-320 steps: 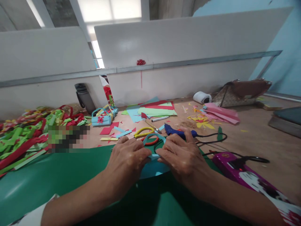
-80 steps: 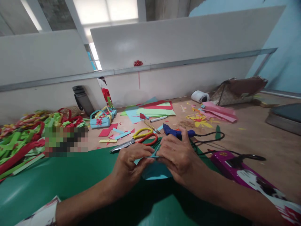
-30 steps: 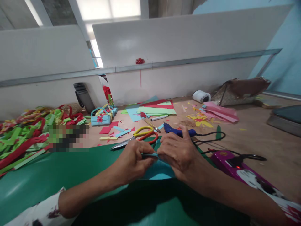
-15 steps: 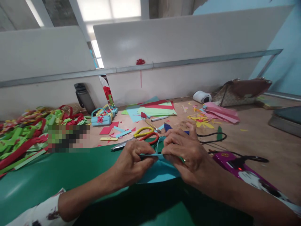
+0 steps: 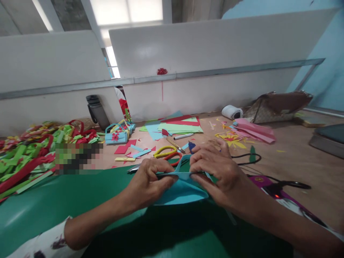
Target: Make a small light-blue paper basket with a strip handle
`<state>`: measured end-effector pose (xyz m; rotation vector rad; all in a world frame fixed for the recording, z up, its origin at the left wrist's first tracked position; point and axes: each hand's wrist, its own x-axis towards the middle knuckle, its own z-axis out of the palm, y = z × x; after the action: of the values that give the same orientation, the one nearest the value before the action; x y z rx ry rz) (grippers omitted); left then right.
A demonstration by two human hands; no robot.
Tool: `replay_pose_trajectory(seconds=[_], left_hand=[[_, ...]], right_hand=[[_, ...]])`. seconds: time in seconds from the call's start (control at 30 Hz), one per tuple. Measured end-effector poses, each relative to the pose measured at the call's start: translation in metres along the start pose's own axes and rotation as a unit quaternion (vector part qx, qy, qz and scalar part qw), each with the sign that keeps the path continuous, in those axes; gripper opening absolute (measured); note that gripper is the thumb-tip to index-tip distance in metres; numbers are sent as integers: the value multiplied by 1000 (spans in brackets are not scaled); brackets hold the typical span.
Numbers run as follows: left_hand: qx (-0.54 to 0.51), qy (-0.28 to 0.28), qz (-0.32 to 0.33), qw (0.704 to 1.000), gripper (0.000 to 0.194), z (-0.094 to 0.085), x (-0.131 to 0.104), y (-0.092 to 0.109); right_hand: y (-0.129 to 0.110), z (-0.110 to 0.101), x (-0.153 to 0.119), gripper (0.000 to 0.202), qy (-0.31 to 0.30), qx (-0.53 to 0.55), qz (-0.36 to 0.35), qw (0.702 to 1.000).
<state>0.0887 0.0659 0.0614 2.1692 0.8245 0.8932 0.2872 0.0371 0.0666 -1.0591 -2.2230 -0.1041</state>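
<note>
A small light blue felt handbag [image 5: 182, 193] is held up in front of me, its thin strap [image 5: 179, 165] rising from the top edge. On the left of that edge, my left hand [image 5: 152, 182] pinches it between thumb and bent fingers. My right hand [image 5: 215, 170] grips the same edge farther right, hiding part of it. Just behind lie scissors [image 5: 165, 152] with one yellow and one red handle. A blue tool tip [image 5: 191, 146] peeks out beside my right fingers; the rest is hidden.
Green sheeting [image 5: 80, 200] covers the near table. Felt strips [image 5: 29, 157] pile up at left, near a small blue bag [image 5: 118, 137] and a dark bottle [image 5: 97, 113]. Felt sheets [image 5: 180, 125] lie at the back. A corded purple device [image 5: 259, 181] and a brown handbag [image 5: 279, 105] are at right.
The blue handbag has risen and tilted slightly, so more of its top edge shows between my hands. My hands have moved slightly apart, both still gripping.
</note>
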Motion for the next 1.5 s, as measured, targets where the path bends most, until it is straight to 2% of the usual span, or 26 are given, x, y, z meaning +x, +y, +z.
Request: replay_pose_trajectory(seconds=[0.1,0.27,0.4,0.53,0.77,1.0,1.27,1.33,1.43,1.47,1.5], left_hand=[[1,2,21,1000,20,4,0,-1],[20,9,54,998,16,11,-1,0],[86,-6,93,992,18,9,-2,3],[118,2,128,985,16,5,-4,5],[130,-25,122,984,19,7,-5,7],[124,-37,117,985,16,7,-7,5],[93,-8,122,988,15,0,-10,2],[78,-1,97,992,14,-4,-11,-1],[1,-13,-2,1000,13,-13,-12,-9],[-48,-32,-37,998,19,-14,-12,-13],[-110,-47,-58,991,37,-15,-11,-17]], right_hand=[[-3,4,-2,3,-1,10,0,1000],[-8,12,-6,15,16,1,-13,1000],[-9,13,-7,18,13,-11,-21,1000],[-7,13,-8,15,4,-19,-29,999],[-10,17,-9,16,19,-37,-56,998],[-13,11,-6,16,2,-19,-62,998],[-9,8,-7,17,-24,19,-32,999],[-8,7,-5,17,-27,32,-16,999],[-4,6,-2,16,-18,71,43,996],[-3,6,0,16,-13,87,69,994],[-2,6,1,16,-9,104,93,990]])
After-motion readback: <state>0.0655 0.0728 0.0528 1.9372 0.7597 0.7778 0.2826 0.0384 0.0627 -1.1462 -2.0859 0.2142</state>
